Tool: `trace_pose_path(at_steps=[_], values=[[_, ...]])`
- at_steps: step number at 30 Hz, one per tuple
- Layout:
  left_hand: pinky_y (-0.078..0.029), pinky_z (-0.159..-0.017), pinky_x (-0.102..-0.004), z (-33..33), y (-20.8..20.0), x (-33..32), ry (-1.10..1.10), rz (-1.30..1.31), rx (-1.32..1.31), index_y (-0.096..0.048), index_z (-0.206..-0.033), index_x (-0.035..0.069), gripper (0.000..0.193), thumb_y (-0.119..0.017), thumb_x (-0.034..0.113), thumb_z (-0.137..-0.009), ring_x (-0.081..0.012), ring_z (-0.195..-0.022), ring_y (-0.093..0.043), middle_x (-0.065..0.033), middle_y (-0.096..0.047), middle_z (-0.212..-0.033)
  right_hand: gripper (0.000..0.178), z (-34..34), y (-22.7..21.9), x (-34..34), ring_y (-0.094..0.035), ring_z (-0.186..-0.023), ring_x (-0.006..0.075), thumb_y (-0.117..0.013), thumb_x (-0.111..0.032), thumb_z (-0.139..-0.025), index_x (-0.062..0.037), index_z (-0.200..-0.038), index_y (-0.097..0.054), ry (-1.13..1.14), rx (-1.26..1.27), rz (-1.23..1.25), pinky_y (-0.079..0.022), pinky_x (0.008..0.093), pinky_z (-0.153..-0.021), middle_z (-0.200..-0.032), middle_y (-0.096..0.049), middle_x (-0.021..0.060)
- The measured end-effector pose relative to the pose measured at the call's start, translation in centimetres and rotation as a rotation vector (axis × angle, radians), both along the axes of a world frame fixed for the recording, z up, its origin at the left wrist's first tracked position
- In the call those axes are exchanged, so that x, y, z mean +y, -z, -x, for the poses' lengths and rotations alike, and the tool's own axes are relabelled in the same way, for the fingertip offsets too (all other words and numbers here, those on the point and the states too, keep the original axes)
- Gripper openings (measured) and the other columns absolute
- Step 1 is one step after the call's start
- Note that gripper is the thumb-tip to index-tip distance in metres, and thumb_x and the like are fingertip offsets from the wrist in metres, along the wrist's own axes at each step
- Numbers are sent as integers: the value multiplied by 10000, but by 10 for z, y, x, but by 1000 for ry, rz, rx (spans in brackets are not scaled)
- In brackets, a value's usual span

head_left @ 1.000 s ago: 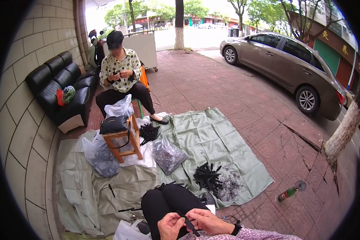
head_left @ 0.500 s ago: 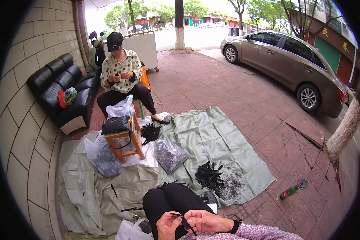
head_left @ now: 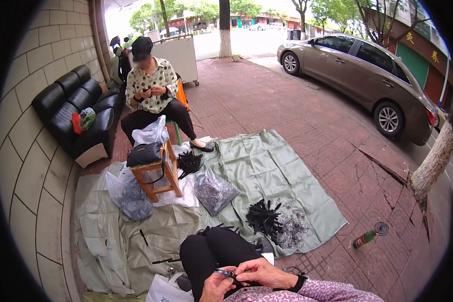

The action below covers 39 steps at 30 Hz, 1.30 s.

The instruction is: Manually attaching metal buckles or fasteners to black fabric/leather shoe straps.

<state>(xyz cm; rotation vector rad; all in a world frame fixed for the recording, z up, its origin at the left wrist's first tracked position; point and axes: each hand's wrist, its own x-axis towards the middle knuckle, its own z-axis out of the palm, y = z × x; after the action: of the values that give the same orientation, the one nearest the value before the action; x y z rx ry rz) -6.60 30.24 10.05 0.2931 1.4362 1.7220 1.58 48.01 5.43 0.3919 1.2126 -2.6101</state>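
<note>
Over my lap, both hands work close together on a small black strip [head_left: 235, 278]. My left hand [head_left: 216, 289] is closed around its near end, with a narrow piece with a pale bluish shine [head_left: 223, 272] at the fingertips. From the right, my right hand [head_left: 268, 273] pinches the strip between thumb and fingers. Parts of the strip are hidden by my fingers. On the green sheet beyond my knees lies a pile of similar black strips [head_left: 262, 217], beside a scatter of small clear and dark pieces [head_left: 293, 229].
Ahead, a person [head_left: 153, 85] sits handling something small. A wooden stool [head_left: 158, 176] bears a black bag [head_left: 144, 154]. Plastic bags [head_left: 214, 191] and another strip pile [head_left: 190, 162] rest on the sheets [head_left: 267, 156]. A green bottle [head_left: 365, 238] stands at right; a car [head_left: 357, 75] is parked beyond.
My hands have shifted slightly, and the strip that hung down between them is now mostly covered by my fingers. The shiny piece shows more plainly at my left fingertips.
</note>
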Motion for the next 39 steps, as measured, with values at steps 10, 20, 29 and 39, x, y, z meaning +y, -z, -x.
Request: trace_pose_path(at_steps=[10, 20, 29, 39], values=[[-497, -801, -240, -14, 10, -8, 114, -145, -244, -562, -1192, -5, 266, -544, 123, -959, -132, -913, -613, -76, -641, -1020, 123, -9, -12, 5, -594, -845, 94, -694, -62, -901, -15, -1010, -725, -55, 101, -156, -461, 215, -754, -936, -602, 8], [-483, -770, -245, -12, 31, -13, 154, 101, -90, -647, -987, -20, 174, -650, 112, -873, -89, -835, -584, 5, -618, -902, 64, -9, -40, 15, -578, -834, 61, -645, -51, -921, -31, -979, -630, -144, 18, -190, -488, 233, -742, -948, -596, -12], [-535, -583, -227, -10, 29, -16, 169, -32, -292, -552, -1063, 5, 153, -601, 113, -966, -128, -624, -642, -113, -668, -834, 77, -9, -37, 16, -494, -586, 31, -613, -68, -960, -24, -1001, -564, -222, -74, -178, -345, 181, -486, -740, -622, 15], [-530, -600, -230, -23, 30, -26, 27, -101, -544, -548, -1061, 32, 186, -550, 208, -1002, -159, -697, -678, -135, -678, -862, 98, -20, -36, 3, -490, -595, 31, -632, -67, -950, 3, -1019, -627, -188, -89, -81, -326, 177, -487, -744, -585, -2]])
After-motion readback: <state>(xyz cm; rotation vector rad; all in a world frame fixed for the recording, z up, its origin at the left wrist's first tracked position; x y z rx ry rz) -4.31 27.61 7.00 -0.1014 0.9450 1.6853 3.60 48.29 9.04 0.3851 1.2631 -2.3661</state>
